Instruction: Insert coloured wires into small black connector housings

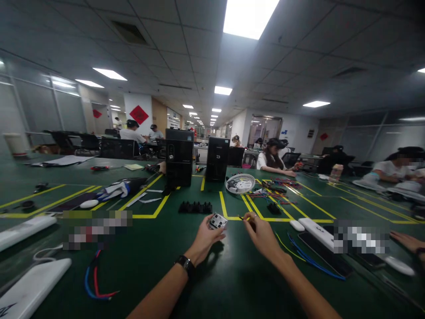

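Above the green tabletop, my left hand [206, 237] is closed around a small white square block [218, 220] with dark openings, which looks like a wall socket insert. My right hand [260, 232] is raised a short way to the right, thumb and fingertips pinched on a small dark piece [242, 217] too small to name. The block and the dark piece are apart. Just beyond my left hand lies a row of black plastic parts [195, 207]. Another black part [274, 208] rests past my right hand.
A white basket [240, 183] and coloured wires [282, 186] lie ahead, near two black computer towers [179, 157]. Blue wires [315, 261] and a white power bank [317, 234] lie to the right. Red and blue wires [94, 279] are left. A co-worker's hand [407, 241] rests far right.
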Demonstrator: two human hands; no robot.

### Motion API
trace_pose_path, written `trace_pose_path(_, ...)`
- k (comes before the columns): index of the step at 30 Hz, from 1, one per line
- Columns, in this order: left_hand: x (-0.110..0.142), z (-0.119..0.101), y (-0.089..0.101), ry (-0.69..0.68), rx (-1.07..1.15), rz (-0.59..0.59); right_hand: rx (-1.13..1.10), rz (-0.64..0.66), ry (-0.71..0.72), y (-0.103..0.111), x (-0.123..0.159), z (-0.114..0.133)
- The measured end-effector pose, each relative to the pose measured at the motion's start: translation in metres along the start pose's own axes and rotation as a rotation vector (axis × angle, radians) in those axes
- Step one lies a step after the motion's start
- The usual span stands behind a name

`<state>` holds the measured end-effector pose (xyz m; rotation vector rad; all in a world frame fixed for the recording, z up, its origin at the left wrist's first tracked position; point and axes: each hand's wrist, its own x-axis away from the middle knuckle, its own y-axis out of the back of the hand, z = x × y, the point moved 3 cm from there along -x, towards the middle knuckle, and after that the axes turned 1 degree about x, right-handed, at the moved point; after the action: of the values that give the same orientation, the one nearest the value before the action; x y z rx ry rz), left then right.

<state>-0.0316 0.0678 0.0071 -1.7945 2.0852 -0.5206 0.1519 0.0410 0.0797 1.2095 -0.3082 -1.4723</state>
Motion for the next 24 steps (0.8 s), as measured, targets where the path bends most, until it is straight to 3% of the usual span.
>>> trace_pose_path(4,-0.005,-0.004,0.003,-0.053,0.046,-0.032,-0.076,-0.039,0.109,-0.015,-0.01,0.034)
trace_pose_path(7,-0.008,-0.003,0.004,-0.137,0.033,-0.003,-0.143,-0.075,0.12,-0.035,-0.012,0.042)
trace_pose_path(12,-0.007,0.001,-0.002,-0.117,0.078,0.07,-0.255,-0.071,0.07,-0.057,-0.005,0.033)
trace_pose_path(24,0.002,-0.001,-0.013,0.06,0.169,0.204,-0.257,-0.007,0.055,-0.055,0.003,0.025)
